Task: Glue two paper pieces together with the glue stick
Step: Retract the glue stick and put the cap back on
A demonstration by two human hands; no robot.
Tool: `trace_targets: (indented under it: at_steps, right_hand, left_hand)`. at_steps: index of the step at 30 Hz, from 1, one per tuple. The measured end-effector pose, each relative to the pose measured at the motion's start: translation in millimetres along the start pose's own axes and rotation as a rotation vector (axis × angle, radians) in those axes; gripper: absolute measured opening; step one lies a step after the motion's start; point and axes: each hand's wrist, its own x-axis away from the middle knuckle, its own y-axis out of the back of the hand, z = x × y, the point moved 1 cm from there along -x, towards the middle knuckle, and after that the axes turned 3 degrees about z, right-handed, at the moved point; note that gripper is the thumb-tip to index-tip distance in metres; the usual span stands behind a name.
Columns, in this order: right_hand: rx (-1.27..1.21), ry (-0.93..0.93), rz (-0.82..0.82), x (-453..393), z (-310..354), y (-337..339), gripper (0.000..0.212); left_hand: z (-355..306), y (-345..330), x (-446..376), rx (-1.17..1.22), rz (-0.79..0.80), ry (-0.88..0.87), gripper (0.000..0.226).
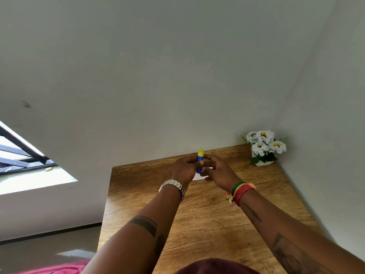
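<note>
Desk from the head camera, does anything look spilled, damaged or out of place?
Nothing stands out. The left hand holds the glue stick upright, its yellow cap on; the right hand is beside it. White paper lies flat beneath, and the flower pot stands upright in the corner.

No legible text — none anywhere.

A wooden table (pixel 207 214) lies under both hands. White flowers in a white pot (pixel 263 148) stand at its far corner, right of the hands. A window (pixel 23 155) shows far left. Pink cloth (pixel 59 268) lies near left.
</note>
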Motion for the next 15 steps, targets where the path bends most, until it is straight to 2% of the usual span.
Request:
trace_targets:
  at_steps: [2,5,8,12,15]
  right_hand:
    - [-0.001,-0.001,-0.011,0,-2,3,0.044]
    - [-0.006,-0.012,-0.053,1,-6,11,0.033]
    - [0.037,-0.057,-0.102,1,-18,22,0.019]
    - [0.198,-0.162,-0.351,-3,-41,45,0.028]
    - [0.272,-0.228,-0.480,-9,-55,59,0.021]
  left_hand:
    - [1,-6,-2,0.025,-0.005,0.018,0.023]
    - [2,-13,-4,0.023,0.018,0.026,0.028]
    - [4,-25,-6,-0.071,0.045,-0.017,0.023]
    - [8,-44,-11,-0.269,0.041,-0.071,0.018]
    - [15,-54,-19,-0.276,0.096,-0.004,0.021]
